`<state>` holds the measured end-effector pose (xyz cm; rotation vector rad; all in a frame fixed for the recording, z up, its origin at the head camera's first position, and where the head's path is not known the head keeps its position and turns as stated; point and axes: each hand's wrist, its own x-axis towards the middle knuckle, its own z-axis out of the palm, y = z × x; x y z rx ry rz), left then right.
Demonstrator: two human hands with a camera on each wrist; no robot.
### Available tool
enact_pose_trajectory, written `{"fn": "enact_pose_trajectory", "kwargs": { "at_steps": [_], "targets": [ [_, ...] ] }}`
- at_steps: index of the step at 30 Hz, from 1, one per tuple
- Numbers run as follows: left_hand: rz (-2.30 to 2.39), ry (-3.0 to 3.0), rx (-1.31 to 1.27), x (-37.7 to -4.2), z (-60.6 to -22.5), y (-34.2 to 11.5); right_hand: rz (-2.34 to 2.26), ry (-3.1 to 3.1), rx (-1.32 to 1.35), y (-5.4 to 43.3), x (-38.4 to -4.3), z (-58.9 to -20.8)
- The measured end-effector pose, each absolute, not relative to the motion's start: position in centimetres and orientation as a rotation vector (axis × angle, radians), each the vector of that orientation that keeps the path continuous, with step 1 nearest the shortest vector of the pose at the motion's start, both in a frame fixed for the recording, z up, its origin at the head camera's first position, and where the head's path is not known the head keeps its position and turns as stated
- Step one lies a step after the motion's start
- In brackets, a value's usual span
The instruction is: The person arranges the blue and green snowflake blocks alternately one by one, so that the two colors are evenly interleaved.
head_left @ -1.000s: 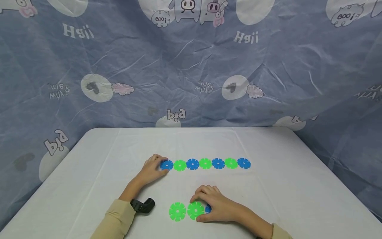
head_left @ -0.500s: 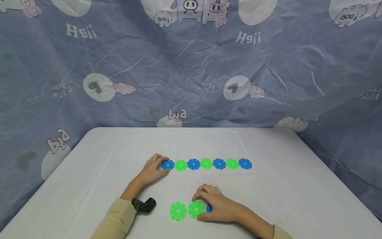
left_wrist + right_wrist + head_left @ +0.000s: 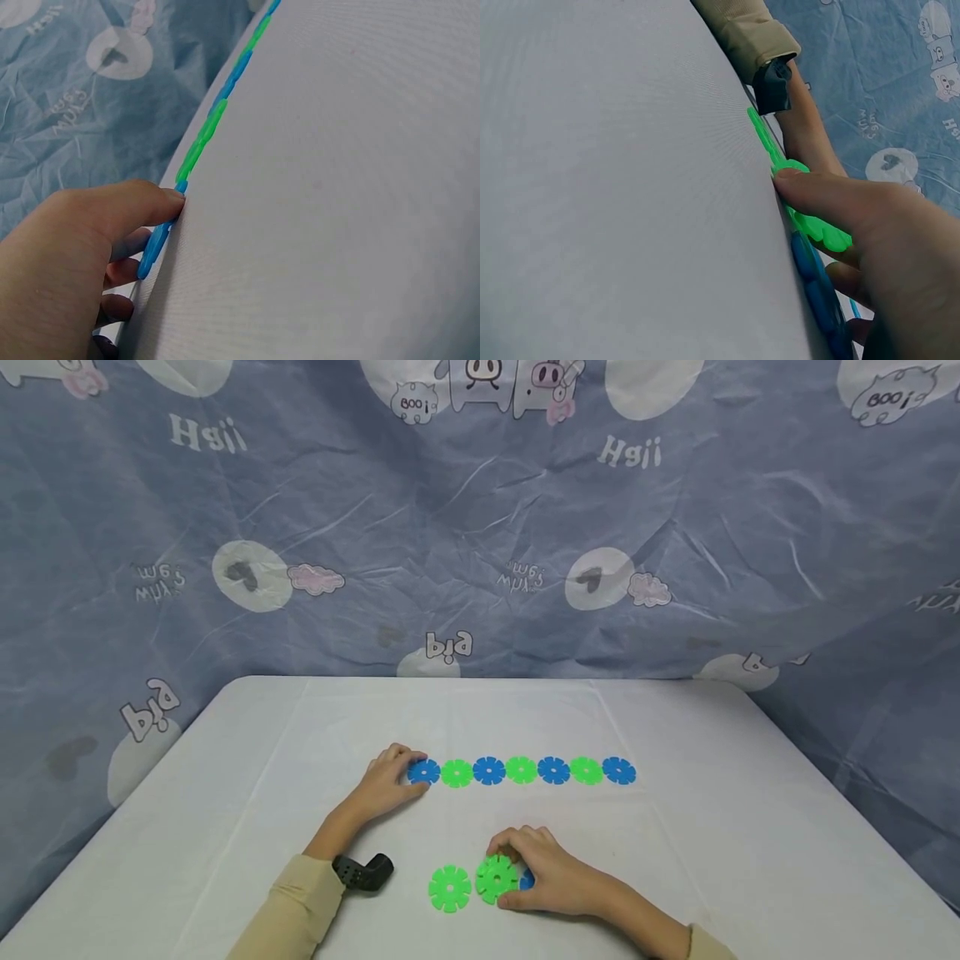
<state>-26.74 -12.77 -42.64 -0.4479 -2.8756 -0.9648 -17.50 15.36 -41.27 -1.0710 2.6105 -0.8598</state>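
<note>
A row of blue and green notched plastic discs lies edge to edge across the table. My left hand (image 3: 386, 785) holds the blue notched disc (image 3: 424, 772) at the row's left end, thumb on its near edge and fingers at its far edge. Closer to me, my right hand (image 3: 551, 877) pinches a green notched disc (image 3: 497, 878) between thumb and fingers. That disc is tilted up off the table in the right wrist view; whether another lies beneath it I cannot tell. A blue disc (image 3: 817, 292) lies under the right hand, mostly hidden in the head view.
Another green disc (image 3: 450, 888) lies flat just left of the pinched one. The white-covered table (image 3: 225, 893) ends at a patterned blue cloth (image 3: 420, 510) behind it. A black wrist device (image 3: 363, 872) sits at my left cuff.
My right hand has tipped the green disc up from lying flat. The left hand keeps its hold on the blue disc, and the row looks the same. The head view has shifted slightly.
</note>
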Motion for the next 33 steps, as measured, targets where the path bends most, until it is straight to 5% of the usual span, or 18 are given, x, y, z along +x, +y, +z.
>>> {"fn": "enact_pose_trajectory", "kwargs": {
  "at_steps": [19, 33],
  "targets": [
    [-0.947, -2.873, -0.451, -26.9, -42.7, -12.8, -1.27, 2.364, -0.848, 16.3, -18.6, -39.9],
    [-0.946, -2.864, -0.463, -26.8, -42.7, -12.8, -1.526, 2.58, -0.567, 23.6, -23.6, -38.9]
  ]
}}
